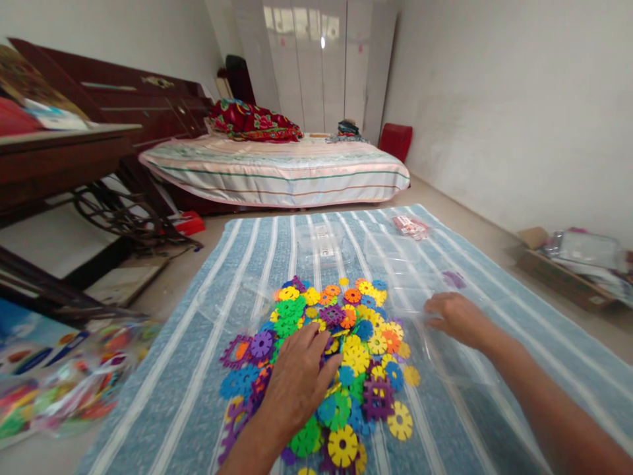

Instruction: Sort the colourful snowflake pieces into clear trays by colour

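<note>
Left hand (297, 382) is laid flat, fingers apart, on the heap of snowflake pieces (341, 349) on the striped blanket (198, 369). Right hand (457, 318), open, is pressed on clear plastic packaging (395, 264); pieces could be scattered if swept.

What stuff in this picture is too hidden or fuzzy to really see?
- Head view: toy pieces under the left hand are hidden; the pile of plastic discs continues beneath it.
- Clear plastic container by the right hand: see-through, so its edges and any contact with the fingers are unclear.
- Bag of colourful toys, lower left: blurred and cut by the frame edge.
- Small packet on the striped blanket: too small to identify.
</note>
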Motion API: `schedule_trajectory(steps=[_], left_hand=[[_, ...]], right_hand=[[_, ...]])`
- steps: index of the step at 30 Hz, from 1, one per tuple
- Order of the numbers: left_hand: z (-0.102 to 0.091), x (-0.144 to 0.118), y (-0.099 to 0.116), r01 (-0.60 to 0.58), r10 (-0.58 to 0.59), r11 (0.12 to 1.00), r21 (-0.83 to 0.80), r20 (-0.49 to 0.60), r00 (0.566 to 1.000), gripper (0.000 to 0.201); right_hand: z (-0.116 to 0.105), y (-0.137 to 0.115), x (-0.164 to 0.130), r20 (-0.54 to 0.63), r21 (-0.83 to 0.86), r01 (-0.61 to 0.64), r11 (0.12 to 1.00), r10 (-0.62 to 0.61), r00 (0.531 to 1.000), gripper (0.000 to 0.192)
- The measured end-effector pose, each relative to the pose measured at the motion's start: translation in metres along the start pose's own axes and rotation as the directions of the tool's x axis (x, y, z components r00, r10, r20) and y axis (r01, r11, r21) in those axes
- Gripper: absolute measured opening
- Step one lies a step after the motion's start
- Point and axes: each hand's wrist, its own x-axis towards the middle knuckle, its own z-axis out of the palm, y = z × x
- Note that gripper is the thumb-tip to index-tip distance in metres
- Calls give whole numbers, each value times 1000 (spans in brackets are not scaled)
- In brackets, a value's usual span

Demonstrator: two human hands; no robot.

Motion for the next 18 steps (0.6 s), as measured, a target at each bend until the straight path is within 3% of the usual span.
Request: schedule_trajectory(steps=[4, 8, 13, 18], left_hand=[[4, -8, -3, -41, 39, 999, -10, -141, 989, 26], [6, -19, -3, -72, 69, 997, -4, -217, 974, 23], [9, -33, -14, -71, 79, 997, 35, -333, 940, 25], [11, -42, -25, -30, 54, 997, 67, -398, 916, 23]], right_hand=[[-4, -3, 0, 4, -85, -28, 996, 28, 1000, 24], [-7, -38, -17, -147, -111, -92, 989, 76, 986, 41], [2, -106, -22, -264, -14, 70, 997, -71, 962, 19], [25, -132, 1, -260, -53, -41, 998, 26, 965, 17]])
